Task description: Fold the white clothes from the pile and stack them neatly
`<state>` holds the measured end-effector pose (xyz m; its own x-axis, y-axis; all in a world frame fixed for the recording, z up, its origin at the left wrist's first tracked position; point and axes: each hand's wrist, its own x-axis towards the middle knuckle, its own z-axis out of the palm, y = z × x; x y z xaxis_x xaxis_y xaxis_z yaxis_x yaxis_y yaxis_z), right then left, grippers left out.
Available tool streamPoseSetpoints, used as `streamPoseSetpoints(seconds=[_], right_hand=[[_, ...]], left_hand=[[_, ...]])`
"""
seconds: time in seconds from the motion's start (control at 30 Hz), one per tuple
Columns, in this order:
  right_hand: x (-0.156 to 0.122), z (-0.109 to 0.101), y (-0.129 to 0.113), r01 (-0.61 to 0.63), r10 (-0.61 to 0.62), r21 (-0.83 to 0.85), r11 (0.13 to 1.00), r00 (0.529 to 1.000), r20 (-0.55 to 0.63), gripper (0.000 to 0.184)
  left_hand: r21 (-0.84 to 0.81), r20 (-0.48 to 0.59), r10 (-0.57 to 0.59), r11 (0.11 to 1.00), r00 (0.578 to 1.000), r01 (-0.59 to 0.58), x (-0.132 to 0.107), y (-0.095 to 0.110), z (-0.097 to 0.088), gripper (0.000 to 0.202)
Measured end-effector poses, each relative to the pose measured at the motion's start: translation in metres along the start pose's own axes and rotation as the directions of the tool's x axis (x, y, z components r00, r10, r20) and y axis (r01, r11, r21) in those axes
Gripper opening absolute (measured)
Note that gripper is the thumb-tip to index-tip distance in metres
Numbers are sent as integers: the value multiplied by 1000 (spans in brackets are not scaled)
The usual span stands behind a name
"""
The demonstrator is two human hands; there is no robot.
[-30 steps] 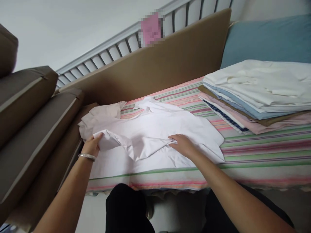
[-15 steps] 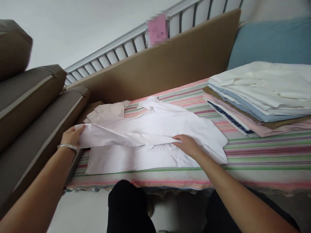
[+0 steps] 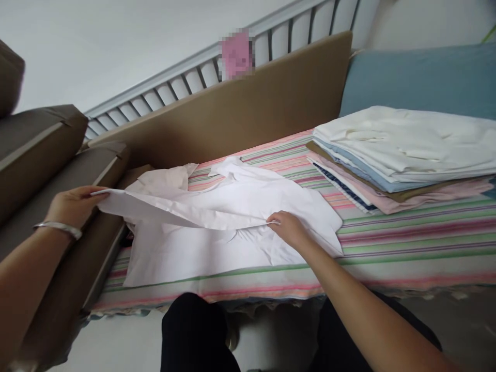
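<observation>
A white shirt (image 3: 256,191) lies spread over a striped cloth (image 3: 391,237). My left hand (image 3: 73,204), with a silver bangle at the wrist, pinches the far left end of one of its folded strips, probably a sleeve, and holds it raised. My right hand (image 3: 287,226) grips the same strip near the shirt's middle, fingers closed on the fabric. Between the two hands the strip hangs in a slight sag above the shirt body. A paler cream garment (image 3: 165,178) lies at the shirt's upper left, partly covered.
A stack of folded clothes (image 3: 403,144) sits on the right, in front of a blue cushion (image 3: 418,77). Grey-brown cushions (image 3: 39,137) are piled at the left. A brown board (image 3: 232,113) and a white railing (image 3: 178,90) run along the back.
My left hand has moved left and up, drawing the strip's end out and lifting it. My right hand keeps its hold on the shirt. The view has shifted slightly to the right.
</observation>
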<state>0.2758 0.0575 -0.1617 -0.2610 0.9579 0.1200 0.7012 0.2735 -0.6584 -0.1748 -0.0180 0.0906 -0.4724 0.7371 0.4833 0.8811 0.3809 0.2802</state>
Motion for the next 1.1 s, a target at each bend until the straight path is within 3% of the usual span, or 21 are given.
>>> streamPoseSetpoints(seconds=[0.07, 0.17, 0.23, 0.3, 0.37, 0.4, 0.47, 0.53, 0.63, 0.7, 0.77, 1.0, 1.1], right_hand=[[0, -2, 2, -6, 6, 1, 1000, 999, -44, 12], [-1, -7, 4, -16, 13, -18, 1000, 992, -125, 12], [-4, -12, 4, 3, -9, -29, 1000, 979, -203, 11], [-9, -18, 4, 47, -59, -46, 998, 957, -284, 11], [-15, -24, 4, 99, -121, -83, 992, 938, -326, 11], [-18, -26, 4, 128, -156, -108, 986, 934, -320, 12], [-26, -28, 5, 196, -232, -157, 968, 937, -263, 13], [-33, -27, 8, 280, -315, -198, 939, 933, -174, 16], [-39, -17, 17, 362, -391, -254, 897, 917, -74, 18], [-40, -10, 23, 379, -405, -274, 884, 913, -43, 18], [-38, -6, 26, 384, -407, -277, 881, 913, -31, 19], [-38, -11, 25, 425, -443, -275, 862, 896, -2, 21], [-44, -13, 16, 423, -418, -270, 865, 905, 80, 24]], left_hand=[[139, 54, 130, 981, 990, -136, 11, 11, 2, 32], [229, 81, 356, 902, 931, -365, 29, 36, 6, 31], [178, -12, 438, 886, 899, -429, 38, 49, 9, 34], [104, -173, 465, 885, 868, -453, 40, 45, 14, 37], [72, -268, 447, 892, 853, -445, 31, 19, 27, 35], [68, -270, 418, 907, 867, -416, 21, -1, 38, 33], [36, -180, 298, 954, 937, -297, -9, -48, 65, 26], [-42, -43, 96, 994, 994, -98, -50, -94, 97, 22], [-52, 17, 4, 999, 1000, -3, -109, -138, 142, 22], [-55, 22, -29, 998, 999, 31, -136, -151, 163, 27], [-63, 16, -53, 997, 998, 54, -149, -155, 173, 32], [-104, -24, -16, 995, 1000, 13, -143, -163, 150, 34], [-20, 148, -13, 1000, 989, 16, -145, -172, 152, 32]])
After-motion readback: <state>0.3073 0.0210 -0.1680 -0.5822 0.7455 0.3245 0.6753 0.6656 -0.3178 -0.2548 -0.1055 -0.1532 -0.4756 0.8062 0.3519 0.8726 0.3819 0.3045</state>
